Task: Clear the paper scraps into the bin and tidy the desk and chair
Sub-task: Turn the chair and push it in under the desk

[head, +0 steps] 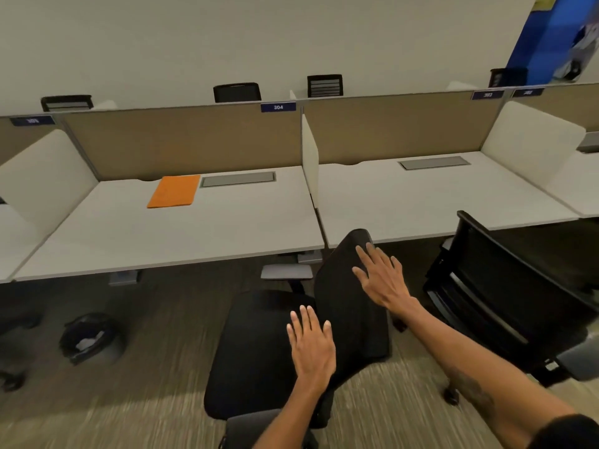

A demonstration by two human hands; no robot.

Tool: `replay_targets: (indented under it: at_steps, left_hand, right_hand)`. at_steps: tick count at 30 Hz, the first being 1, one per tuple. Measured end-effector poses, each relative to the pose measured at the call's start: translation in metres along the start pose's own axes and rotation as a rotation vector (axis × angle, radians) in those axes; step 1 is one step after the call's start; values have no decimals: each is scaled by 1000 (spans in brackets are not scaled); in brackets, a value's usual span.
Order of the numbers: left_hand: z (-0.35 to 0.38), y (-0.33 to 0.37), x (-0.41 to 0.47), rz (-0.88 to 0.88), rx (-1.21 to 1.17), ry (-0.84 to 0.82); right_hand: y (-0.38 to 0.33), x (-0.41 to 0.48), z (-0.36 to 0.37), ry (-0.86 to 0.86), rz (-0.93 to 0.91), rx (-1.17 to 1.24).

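Just in front of the worktop (168, 241), a black office chair (256, 354) stands on the carpet (136, 400), turned sideways so that its backrest (346, 306) rises to the right of the seat. Both hands are on it and neither clasps anything. The left hand (311, 346) lies flat with its fingers straight and close together, at the spot where the seat meets the foot of the backrest. The right hand (384, 281) is pressed flat against the upper part of the backrest, its fingers spread and pointing toward the top edge. A grey armrest (287, 272) of the chair shows just under the front edge of the worktop.

On the white worktop, toward the back, lies an orange folder (174, 191), just beside a grey cable hatch (238, 179) set into the surface. A beige divider panel (181, 140) stands behind, bearing a blue label (278, 107) that reads 304.

The bin (92, 340) stands on the carpet to the left of the chair and well apart from it, near the front edge of the worktop. It is dark, lined with a black bag, and white paper scraps (87, 342) lie inside it.

To the right, a second chair (505, 296) stands before a neighbouring worktop (421, 199), near the first chair but not touching it.
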State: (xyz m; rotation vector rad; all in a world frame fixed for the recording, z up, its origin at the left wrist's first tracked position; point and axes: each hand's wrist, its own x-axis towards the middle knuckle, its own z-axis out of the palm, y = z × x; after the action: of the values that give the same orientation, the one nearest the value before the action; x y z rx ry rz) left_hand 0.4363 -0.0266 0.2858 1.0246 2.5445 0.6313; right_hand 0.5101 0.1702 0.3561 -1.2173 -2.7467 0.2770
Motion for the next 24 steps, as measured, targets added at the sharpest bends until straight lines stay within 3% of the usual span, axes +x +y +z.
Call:
replay_targets:
  at_steps: [14,24]
  left_hand:
    - [35,62,4,94,-24,-85]
    - [60,118,27,-33,-54,-5]
  right_hand:
    - [37,-11,13,-78,-16,-43]
    - [92,33,14,-210,-184,-80]
